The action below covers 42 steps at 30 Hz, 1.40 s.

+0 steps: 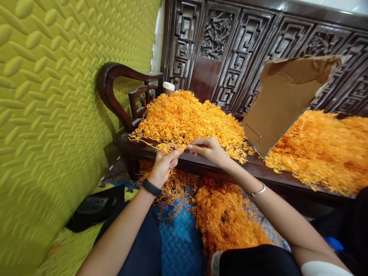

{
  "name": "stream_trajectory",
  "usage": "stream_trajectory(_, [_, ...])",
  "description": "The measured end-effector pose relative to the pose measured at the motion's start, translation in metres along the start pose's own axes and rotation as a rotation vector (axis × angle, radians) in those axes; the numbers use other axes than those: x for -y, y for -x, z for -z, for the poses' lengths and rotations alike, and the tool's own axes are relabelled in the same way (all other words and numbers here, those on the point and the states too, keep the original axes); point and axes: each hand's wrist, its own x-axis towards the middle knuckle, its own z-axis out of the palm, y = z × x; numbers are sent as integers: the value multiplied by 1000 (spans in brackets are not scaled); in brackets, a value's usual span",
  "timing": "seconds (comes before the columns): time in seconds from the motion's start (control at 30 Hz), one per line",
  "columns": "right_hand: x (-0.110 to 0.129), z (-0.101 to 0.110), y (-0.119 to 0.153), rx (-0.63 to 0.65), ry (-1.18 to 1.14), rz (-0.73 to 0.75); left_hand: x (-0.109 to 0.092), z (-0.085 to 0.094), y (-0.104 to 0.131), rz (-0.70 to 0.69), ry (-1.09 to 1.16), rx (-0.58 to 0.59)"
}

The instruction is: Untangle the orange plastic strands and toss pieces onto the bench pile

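Observation:
My left hand [164, 165] is closed round a curly orange strand piece [163, 147], whose thin tail reaches left over the bench edge. Just to its right, my right hand [209, 150] pinches the other end of the same piece between thumb and fingertips. Both hands are held above the front edge of the dark wooden bench [189, 160]. Behind them rises a large heap of small curly orange pieces [189, 119]. Below, long loose orange strands [175, 191] hang or lie near the floor, partly hidden by my left forearm.
A brown cardboard sheet [287, 99] stands tilted between the heap and a second orange pile [324, 153]. More orange pieces [224, 214] lie below the bench. A white-lidded container [168, 87] stands by the armrest [112, 73]. A black item [96, 207] lies at left, beside yellow padding [51, 126].

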Motion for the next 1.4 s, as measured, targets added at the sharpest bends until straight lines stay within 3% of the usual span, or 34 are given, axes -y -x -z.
stream_trajectory(0.23, [2,-4,-2,-5,149,21,-1,9,-2,63,-52,14])
stream_trajectory(0.4, [-1,-5,-3,-93,289,28,0,8,-2,71,-157,-32])
stream_trajectory(0.7, [6,-15,2,-301,220,20,3,3,-2,27,-60,-95])
stream_trajectory(0.9, [4,-22,2,-185,13,0,3,2,-2,-22,-33,-169])
stream_trajectory(1.07, [-4,-26,-1,-137,-93,-28,2,2,-1,-18,-12,-162])
stream_trajectory(1.4, [5,-16,3,-167,216,52,-4,-1,5,-28,-115,-156])
